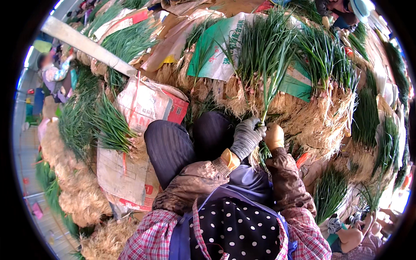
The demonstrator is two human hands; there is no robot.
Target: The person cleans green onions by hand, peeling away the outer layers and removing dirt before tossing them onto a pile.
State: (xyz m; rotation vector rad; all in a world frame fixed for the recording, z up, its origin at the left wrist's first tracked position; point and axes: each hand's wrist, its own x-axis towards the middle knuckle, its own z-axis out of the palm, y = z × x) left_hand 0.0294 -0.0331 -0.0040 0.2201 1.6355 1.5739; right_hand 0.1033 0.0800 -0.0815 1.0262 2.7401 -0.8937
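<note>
My left hand (246, 138), in a grey ribbed glove over a tan one, is closed around the lower stems of a few green onions (268, 93). Their long green leaves point away from me, and pale roots hang below the glove. Right beside it, my right hand (274, 136) in a tan glove is closed, its fingers curled at the same stems; what its fingertips pinch is partly hidden. Just beyond my hands lies a thick row of green onions (318, 56) with tangled tan roots (320, 117) toward me.
A small green onion bundle (115, 125) lies on a whitish sack (143, 104) to my left. Root piles (78, 182) stretch along the far left. A green-and-white sack (216, 47) lies under the row. Other people (56, 73) work at left, upper right and lower right.
</note>
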